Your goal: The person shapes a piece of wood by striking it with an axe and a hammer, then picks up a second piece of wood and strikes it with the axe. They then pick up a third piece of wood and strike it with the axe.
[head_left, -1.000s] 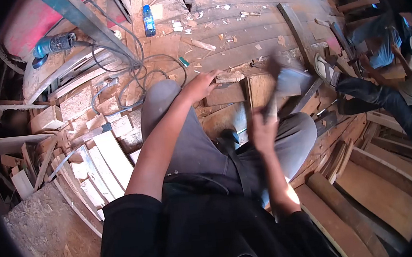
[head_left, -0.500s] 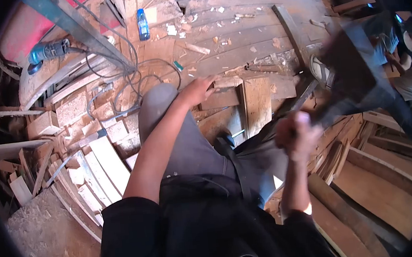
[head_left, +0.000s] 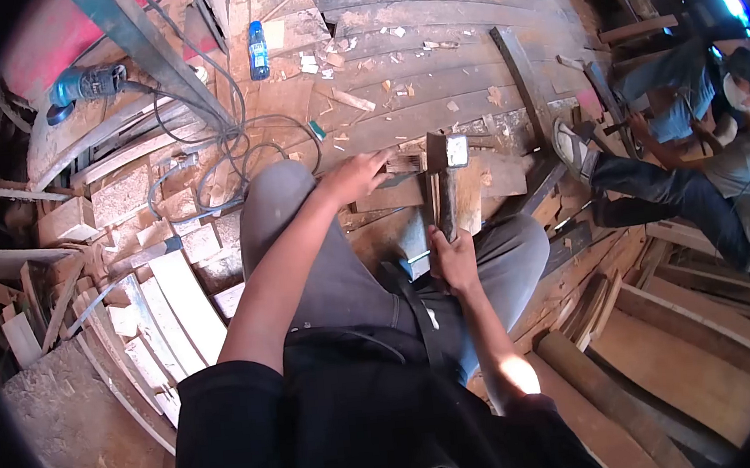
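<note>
My right hand [head_left: 455, 260] is wrapped round the handle of a hammer [head_left: 447, 153]. Its blocky head, with a bright square face, is over the far end of a small wooden block [head_left: 403, 165]. The fingers and thumb of my left hand [head_left: 354, 180] grip the near end of that block, just left of the hammer head. Beneath the block lies a flat board [head_left: 381, 200], beyond my bent knees. The hammer head hides part of the wood behind it.
A person [head_left: 747, 148] sits working at the right. On the left lie a blue power tool [head_left: 86, 88], a tangled cable [head_left: 233, 135] and stacked wood strips [head_left: 180, 296]. A blue bottle [head_left: 258, 50] and wood chips lie on the plank floor [head_left: 431, 60]. Curved boards [head_left: 679, 345] fill the lower right.
My right hand has swung the hammer from the right, where it was blurred, in to the wooden block. My left hand keeps its place at the block. The seated person now shows more fully.
</note>
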